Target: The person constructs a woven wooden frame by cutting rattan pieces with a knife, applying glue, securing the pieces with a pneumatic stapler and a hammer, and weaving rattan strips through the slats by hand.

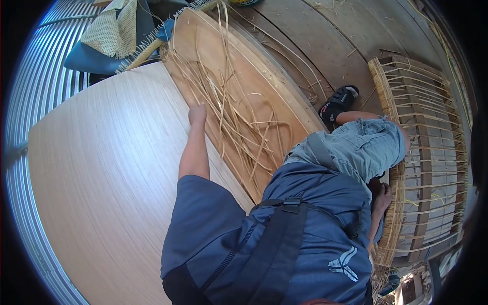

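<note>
Biggest is the pale board (101, 168), filling the left side from near to far. Next, the frame (426, 168) on the right, w/ rows of cane strung across it & a bound edge. Between them the tan panel (251, 71) slants from far left toward the wearer, & the cane strips (231, 114) lie on it in a loose heap (v. tangled, some looped over others). Smallest, the hands: L hand (197, 114) is at the heap's left edge, looks partly curled, but fingers are mostly hidden, so can't tell if it has hold of a strip. R hand (382, 195) is at the frame's left edge, fingers bent; can't tell how far it's closed or if it grips anything

Step looks like sorting out cane, I'd say: best take 1 strip near its end, draw it lengthwise & slowly so it won't kink or drag others along, w/ R hand steadying the frame
</note>
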### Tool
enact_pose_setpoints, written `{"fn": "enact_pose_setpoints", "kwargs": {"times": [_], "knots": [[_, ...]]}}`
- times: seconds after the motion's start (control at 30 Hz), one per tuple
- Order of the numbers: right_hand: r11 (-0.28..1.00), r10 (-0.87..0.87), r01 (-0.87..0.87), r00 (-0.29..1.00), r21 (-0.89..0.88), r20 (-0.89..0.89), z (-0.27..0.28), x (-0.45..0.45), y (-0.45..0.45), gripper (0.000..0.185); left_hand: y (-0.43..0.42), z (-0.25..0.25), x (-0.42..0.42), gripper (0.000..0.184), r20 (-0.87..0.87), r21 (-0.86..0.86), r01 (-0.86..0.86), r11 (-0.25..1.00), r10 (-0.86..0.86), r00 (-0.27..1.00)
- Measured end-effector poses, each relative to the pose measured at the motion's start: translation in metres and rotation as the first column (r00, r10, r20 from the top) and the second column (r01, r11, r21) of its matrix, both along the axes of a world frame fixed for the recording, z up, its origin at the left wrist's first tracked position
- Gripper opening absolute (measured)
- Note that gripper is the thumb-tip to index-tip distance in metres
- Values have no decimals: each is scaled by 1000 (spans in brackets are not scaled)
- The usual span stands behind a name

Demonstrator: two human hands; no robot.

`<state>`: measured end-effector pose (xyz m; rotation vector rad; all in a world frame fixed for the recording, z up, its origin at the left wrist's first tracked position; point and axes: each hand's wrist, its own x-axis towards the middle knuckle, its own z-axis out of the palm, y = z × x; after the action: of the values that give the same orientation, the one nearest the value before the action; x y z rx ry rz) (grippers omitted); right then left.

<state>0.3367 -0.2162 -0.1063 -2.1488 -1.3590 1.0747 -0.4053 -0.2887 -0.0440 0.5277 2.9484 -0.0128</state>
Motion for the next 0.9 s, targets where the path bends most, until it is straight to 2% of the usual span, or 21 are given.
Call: {"fn": "enact_pose_setpoints", "kwargs": {"times": [0.03,0.07,0.13,0.17,0.2,0.27,0.3,0.33,0.37,0.43,0.47,0.53,0.57,0.6,0.67,0.7,0.73,0.8,0.83,0.9], "knots": [[1000,-1,1,1000,1,3,0,0,0,27,-9,-18,-10,36,99,2,-20,1000,19,995],[1000,1,-1,1000,-2,14,0,1,0,27,-13,-28,-7,36,103,3,-20,1000,19,994],[1000,4,-4,1000,-9,24,-3,3,-1,26,-22,-42,3,35,-154,32,-307,951,308,939],[1000,-13,13,1000,-18,6,-7,5,-1,26,-33,-54,-10,35,-154,31,-306,951,307,939],[999,-33,32,999,-27,-11,-9,7,-2,26,-49,-70,-30,31,36,-174,-92,980,99,994],[1000,-14,14,1000,-22,5,-5,4,-2,27,-55,-63,-33,28,259,-329,160,931,-74,963],[1000,5,-5,1000,-9,22,-2,3,0,28,-53,-55,-33,23,324,40,-167,985,145,935],[1000,3,-3,1000,-8,23,1,1,1,28,-50,-49,-32,18,459,363,-488,794,303,835],[1000,8,-7,1000,-20,22,4,0,2,28,-48,-45,-39,18,461,364,-488,793,302,835],[999,18,-17,1000,-39,17,1,1,0,28,-53,-29,-65,17,624,528,-665,529,289,726],[1000,13,-13,1000,-21,11,-6,6,-1,28,-49,-16,-66,17,621,529,-663,529,291,728],[1000,1,-1,1000,0,4,-9,6,-2,28,-31,16,-65,13,679,559,-719,413,270,683],[1000,6,-6,1000,-2,17,-5,3,-2,28,-36,11,-78,11,738,561,-737,378,174,652],[1000,10,-10,999,-2,32,-2,2,-1,27,-26,24,-68,11,739,561,-735,381,171,652],[1000,4,-4,1000,-1,27,-4,3,-1,27,-11,54,-51,11,708,574,-637,514,79,702],[1000,3,-3,1000,-2,22,-4,4,-1,27,-9,59,-53,16,720,612,-634,473,-3,694],[1000,8,-8,1000,-5,23,-5,4,0,27,-7,63,-55,16,722,610,-637,472,2,692],[1000,15,-15,999,-5,31,-3,3,1,27,0,72,-55,18,625,695,-533,483,-39,780],[1000,18,-17,999,-6,33,-2,2,2,27,4,76,-52,21,568,718,-495,489,0,823],[1000,10,-10,1000,-10,27,0,1,1,26,-14,51,-87,21,554,689,-493,531,53,831]]}}
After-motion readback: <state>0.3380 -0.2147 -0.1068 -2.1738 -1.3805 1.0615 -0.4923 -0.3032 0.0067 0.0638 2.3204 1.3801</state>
